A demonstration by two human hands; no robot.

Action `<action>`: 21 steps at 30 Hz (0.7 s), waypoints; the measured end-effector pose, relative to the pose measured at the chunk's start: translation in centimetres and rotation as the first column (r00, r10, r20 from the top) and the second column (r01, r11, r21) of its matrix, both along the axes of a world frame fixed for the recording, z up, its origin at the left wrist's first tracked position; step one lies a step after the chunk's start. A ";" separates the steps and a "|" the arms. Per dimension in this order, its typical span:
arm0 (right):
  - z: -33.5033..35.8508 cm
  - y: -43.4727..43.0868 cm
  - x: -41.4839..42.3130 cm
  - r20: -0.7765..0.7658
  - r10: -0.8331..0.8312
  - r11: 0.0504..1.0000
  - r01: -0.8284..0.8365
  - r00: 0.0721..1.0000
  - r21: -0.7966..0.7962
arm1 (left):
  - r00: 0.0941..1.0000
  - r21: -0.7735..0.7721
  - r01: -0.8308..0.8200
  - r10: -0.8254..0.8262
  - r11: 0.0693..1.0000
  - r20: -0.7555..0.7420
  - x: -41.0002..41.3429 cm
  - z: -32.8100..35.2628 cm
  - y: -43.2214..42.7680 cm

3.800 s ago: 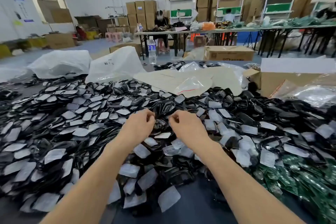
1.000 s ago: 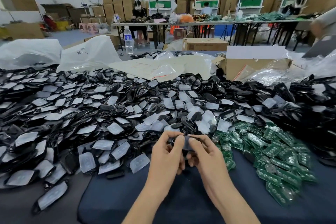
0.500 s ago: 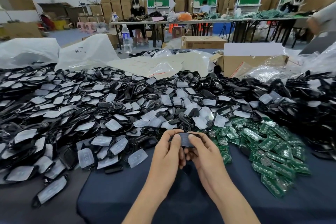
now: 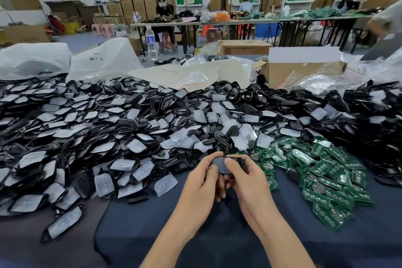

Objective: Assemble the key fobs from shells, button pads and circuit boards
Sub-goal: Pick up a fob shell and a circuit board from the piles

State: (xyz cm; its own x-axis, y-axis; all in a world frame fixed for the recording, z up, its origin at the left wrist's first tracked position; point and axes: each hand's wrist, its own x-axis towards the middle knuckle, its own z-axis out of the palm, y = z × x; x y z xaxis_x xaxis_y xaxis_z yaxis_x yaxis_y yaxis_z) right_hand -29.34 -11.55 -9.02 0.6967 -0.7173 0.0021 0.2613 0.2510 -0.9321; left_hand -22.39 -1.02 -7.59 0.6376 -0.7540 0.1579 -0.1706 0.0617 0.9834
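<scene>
The left hand (image 4: 203, 177) and right hand (image 4: 252, 178) are meeting just above the near middle of a dark blue cloth-covered counter (image 4: 152, 220). Both are gripping a small dark rounded plastic key fob piece (image 4: 220, 164), the two thumbs pressing down on its greyish upper face. The fingers are curling underneath, so whether a board is sitting inside cannot be told. A heap of glossy black plastic shells (image 4: 289, 102), mixed with translucent white rubber button pads (image 4: 165, 184), is spreading across the far and left side. Just right of the hands, a pile of green rectangular circuit boards (image 4: 326, 183) is lying on the cloth.

The person appears to be seating a pad into its shell. The likeliest trouble is uneven thumb pressure, which risks leaving one edge of the soft pad proud or pinched, so that the halves would not close. A slipping grip risks sending the piece into the heap just beyond, where it would be lost among look-alikes. Where pads are spilling over the far edge of the green pile, a hurried reach rightward risks gathering two parts at once or scattering boards toward the near counter edge.
</scene>
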 end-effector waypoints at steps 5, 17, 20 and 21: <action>0.0 0.0 0.0 0.025 -0.003 1.000 0.003 1.000 0.002 | 1.000 -0.001 0.005 -0.005 1.000 0.019 -0.1 0.3 0.1; 0.5 -0.4 0.0 0.024 0.093 0.992 -0.095 0.995 0.079 | 0.989 0.006 -0.040 0.038 0.999 0.143 -0.5 -0.1 -0.3; 0.6 -0.7 0.1 0.000 0.122 0.990 -0.122 0.993 0.069 | 0.973 0.017 -0.042 0.037 0.999 0.228 -0.4 -0.3 -0.1; 0.7 -0.8 0.1 -0.014 0.128 0.990 -0.127 0.992 0.062 | 0.967 0.020 -0.045 0.038 0.999 0.253 -0.4 -0.4 0.0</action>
